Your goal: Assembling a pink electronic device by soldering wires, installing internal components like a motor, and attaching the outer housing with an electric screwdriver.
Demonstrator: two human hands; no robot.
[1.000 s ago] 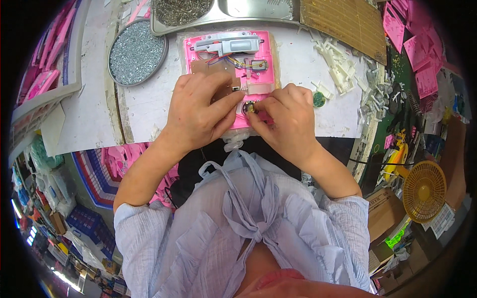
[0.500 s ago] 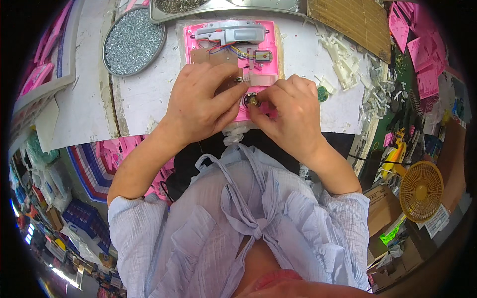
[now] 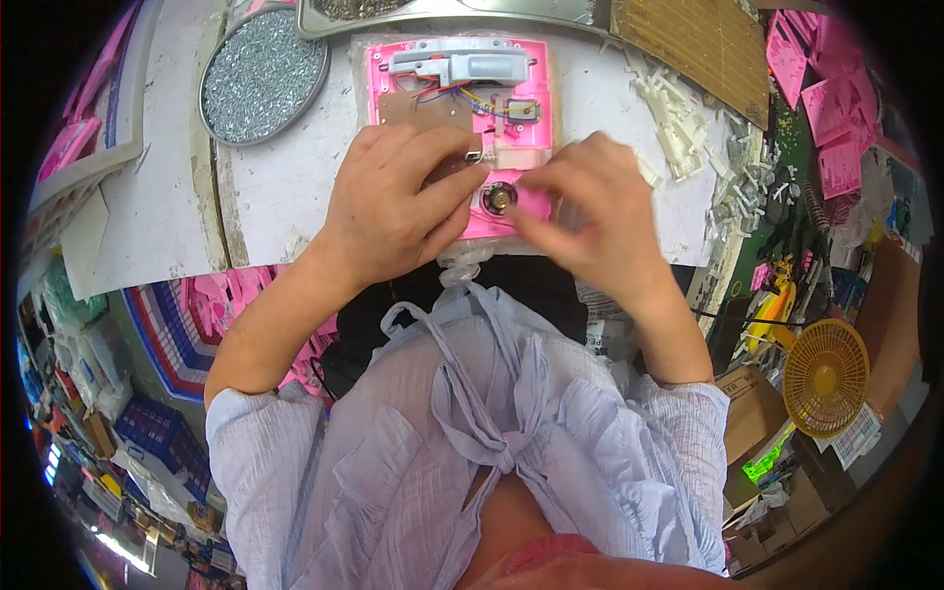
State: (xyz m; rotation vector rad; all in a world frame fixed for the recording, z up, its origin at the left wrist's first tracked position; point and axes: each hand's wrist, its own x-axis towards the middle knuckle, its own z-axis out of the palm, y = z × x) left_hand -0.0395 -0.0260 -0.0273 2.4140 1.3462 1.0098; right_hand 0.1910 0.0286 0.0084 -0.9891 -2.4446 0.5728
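Observation:
A pink plastic housing lies open on the table, with a grey mechanism, coloured wires and a small motor inside. A brown board sits in its left part. My left hand bends over that board, thumb and index finger closed near a small metal connector; what they grip is hidden. A round speaker-like part with a shiny metal centre lies at the near end of the housing. My right hand, slightly blurred, hovers just right of it, fingers apart and holding nothing.
A round tray of small silver screws stands at the left. Metal trays and corrugated cardboard line the far side. White plastic pieces are scattered on the right. A yellow fan is at the lower right.
My right hand has let go of the round speaker-like part and moved right, its fingers spreading. The part now shows fully. My left hand has barely moved.

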